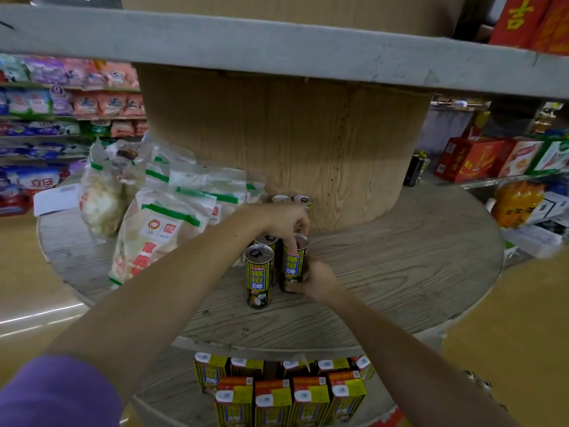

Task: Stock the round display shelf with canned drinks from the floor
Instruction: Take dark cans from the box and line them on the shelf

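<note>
Hands [284, 221] [317, 280] both grip one can [292, 266] (left pinching its top, right curled round its base) on the shelf [400, 272].

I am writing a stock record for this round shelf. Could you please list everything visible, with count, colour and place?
cans: at least five, yellow-blue-black, middle tier by the core
snack bags: several, clear with green strips, middle tier, left
drink cartons: about ten, yellow-red, lower tier
dark cans: two or so, far right of the core
wooden core: one, tan, centre
red gift boxes: several, right background shelf
left hand: above the cans, touching one top
right hand: gripping the right front can
</note>
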A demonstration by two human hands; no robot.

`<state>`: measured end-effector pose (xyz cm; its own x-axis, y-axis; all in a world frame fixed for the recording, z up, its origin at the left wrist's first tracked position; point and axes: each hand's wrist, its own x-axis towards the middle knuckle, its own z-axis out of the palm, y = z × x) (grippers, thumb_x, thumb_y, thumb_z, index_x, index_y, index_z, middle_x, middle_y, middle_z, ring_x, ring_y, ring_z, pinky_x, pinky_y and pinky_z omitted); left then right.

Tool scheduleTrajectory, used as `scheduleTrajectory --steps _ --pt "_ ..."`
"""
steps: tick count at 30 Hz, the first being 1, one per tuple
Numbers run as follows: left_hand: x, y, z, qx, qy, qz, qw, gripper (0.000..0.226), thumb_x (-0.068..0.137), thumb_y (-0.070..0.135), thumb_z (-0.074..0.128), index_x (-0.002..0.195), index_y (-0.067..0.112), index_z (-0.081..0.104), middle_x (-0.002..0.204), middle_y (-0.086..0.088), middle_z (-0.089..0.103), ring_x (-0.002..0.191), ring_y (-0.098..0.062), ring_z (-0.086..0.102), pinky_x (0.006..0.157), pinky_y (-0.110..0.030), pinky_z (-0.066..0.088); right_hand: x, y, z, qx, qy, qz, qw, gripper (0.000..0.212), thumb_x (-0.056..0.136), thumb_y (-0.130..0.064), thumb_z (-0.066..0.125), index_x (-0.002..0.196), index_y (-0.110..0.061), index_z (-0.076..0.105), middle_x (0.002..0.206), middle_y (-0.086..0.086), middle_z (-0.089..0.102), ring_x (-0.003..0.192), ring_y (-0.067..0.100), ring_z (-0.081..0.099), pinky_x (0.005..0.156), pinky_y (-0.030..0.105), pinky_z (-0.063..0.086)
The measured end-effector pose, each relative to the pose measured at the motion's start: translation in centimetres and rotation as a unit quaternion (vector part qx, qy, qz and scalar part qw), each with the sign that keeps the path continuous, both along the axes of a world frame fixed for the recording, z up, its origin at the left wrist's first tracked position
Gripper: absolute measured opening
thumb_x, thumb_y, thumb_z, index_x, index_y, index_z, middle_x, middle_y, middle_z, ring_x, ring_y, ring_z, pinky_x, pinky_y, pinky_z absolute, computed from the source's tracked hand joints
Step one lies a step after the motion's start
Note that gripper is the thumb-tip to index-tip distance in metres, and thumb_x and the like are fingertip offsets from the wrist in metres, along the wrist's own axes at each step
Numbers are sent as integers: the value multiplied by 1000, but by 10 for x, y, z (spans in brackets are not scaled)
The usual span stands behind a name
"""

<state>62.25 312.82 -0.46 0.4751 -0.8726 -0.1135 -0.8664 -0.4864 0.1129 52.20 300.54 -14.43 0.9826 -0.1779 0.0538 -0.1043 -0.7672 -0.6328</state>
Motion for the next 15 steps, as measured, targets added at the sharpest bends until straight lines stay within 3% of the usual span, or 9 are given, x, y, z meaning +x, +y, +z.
scheduleTrajectory --steps 3,6,15 --pt "4 3 -2 -9 37 15 999 40 64 35 89 98 29 68 81 5 59 75 -14 57 71 -40 51 12 2 -5 -7 9 -21 1000 66 63 -32 88 119 -13 59 109 7 69 99 24 66 71 23 44" --pt "4 2 -4 -21 59 26 998 44 69 23 87 108 15 68 73 7 60 66 -8 54 69 -34 48 24 5 -8 -12 25 -32 999 64 65 -33 87 119 -11 60 113 11 68 104 26 64 73 23 43" --pt "4 1 -10 -42 61 43 996 42 75 15 83 111 6 63 70 8 52 63 -5 48 69 -30 42 49 6 -26 -15 60 -76 995 76 61 -41 86 125 -13 58 122 11 63 113 26 59 90 30 50"
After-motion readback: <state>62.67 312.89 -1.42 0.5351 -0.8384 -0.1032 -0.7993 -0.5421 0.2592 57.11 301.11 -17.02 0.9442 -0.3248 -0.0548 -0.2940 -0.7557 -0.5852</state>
